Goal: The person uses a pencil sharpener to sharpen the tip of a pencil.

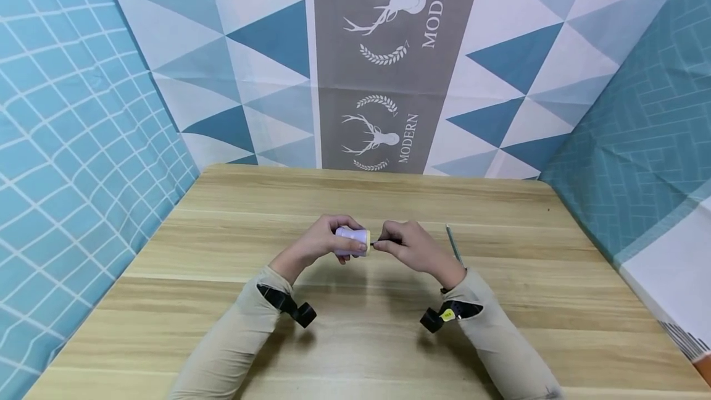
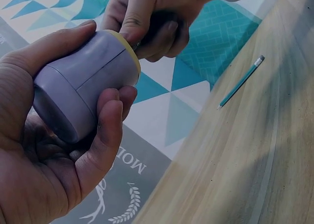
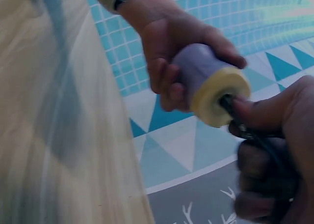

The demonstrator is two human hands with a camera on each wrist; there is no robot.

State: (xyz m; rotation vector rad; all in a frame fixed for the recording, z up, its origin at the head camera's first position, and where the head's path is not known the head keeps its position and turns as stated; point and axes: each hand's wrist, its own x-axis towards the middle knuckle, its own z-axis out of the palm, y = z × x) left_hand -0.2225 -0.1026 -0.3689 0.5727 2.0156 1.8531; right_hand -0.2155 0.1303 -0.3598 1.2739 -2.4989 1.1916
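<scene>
My left hand (image 1: 328, 241) grips a lavender barrel-shaped pencil sharpener (image 2: 88, 76), thumb on one side and fingers curled round the other. Its yellow end ring (image 3: 206, 98) faces my right hand (image 1: 408, 245). Between the thumb and fingers of that hand is a thin dark rod (image 3: 230, 108) with a small shiny metal part. The rod's tip meets the hole in the middle of the yellow end; how deep it sits is hidden. Both hands are raised above the wooden table, close together.
A green pencil (image 1: 453, 244) with an eraser end lies on the wooden table (image 1: 355, 350), beyond my right wrist. Patterned cloth (image 1: 266, 79) hangs behind the table and along both sides.
</scene>
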